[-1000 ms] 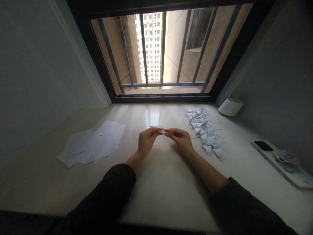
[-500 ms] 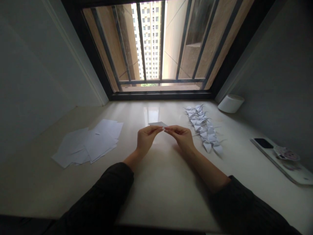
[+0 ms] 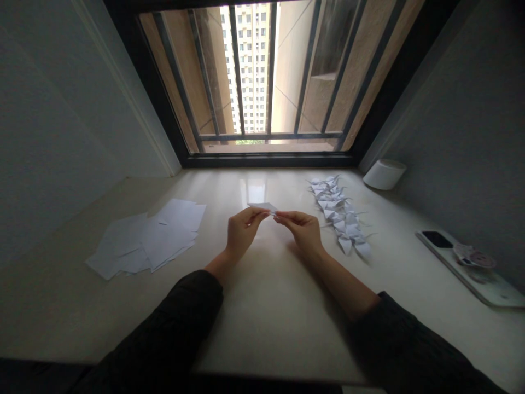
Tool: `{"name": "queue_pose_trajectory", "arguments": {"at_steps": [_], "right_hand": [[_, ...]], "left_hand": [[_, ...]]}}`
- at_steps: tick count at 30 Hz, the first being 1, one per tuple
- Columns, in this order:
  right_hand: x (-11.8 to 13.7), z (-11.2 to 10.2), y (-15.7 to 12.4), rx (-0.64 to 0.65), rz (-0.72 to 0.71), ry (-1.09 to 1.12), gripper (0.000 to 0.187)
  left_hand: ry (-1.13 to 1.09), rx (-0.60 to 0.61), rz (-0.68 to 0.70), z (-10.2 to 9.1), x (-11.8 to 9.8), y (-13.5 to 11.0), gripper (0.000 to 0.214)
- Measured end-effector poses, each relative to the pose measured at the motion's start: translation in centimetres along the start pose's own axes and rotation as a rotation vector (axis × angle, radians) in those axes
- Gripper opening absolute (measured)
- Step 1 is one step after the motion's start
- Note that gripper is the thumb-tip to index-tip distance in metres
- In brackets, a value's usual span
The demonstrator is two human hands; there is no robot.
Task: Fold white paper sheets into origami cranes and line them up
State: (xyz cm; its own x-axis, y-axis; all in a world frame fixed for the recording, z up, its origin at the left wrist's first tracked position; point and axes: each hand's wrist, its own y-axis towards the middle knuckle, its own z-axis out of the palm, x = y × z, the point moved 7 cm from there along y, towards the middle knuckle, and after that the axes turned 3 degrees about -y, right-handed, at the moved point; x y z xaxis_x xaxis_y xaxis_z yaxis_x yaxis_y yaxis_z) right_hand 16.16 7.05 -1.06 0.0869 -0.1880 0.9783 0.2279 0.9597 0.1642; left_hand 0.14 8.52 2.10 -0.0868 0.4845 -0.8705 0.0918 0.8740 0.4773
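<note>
Between my two hands is a small folded piece of white paper, held just above the pale counter. My left hand pinches its near edge between thumb and fingers. Close beside it, my right hand grips the right end with the fingertips. The fingers cover much of the lower folds. To the right, several folded paper cranes stand packed together in rows. A loose pile of white paper sheets lies on the left.
A phone with a round grip on its back lies at the right by the wall. Behind it, near the window corner, is a white cylindrical object. The barred window closes off the far side.
My left hand has shifted slightly left along the paper, so a little more of the folded piece shows between the fingertips. The right hand keeps its pinch; the view has moved slightly.
</note>
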Motion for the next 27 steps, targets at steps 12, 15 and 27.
{"name": "queue_pose_trajectory", "arguments": {"at_steps": [12,15,27], "right_hand": [[0.3,0.1,-0.2,-0.004,-0.037,-0.005,0.022],[0.1,0.1,-0.1,0.000,0.012,0.048,0.022],[-0.1,0.1,-0.1,-0.027,0.054,0.129,0.021]], "left_hand": [[-0.203,-0.025,-0.154,0.1,1.8,0.0,0.021],[-0.219,-0.042,-0.162,0.2,1.7,-0.1,0.020],[-0.214,-0.079,-0.139,0.3,1.2,-0.4,0.020]]}}
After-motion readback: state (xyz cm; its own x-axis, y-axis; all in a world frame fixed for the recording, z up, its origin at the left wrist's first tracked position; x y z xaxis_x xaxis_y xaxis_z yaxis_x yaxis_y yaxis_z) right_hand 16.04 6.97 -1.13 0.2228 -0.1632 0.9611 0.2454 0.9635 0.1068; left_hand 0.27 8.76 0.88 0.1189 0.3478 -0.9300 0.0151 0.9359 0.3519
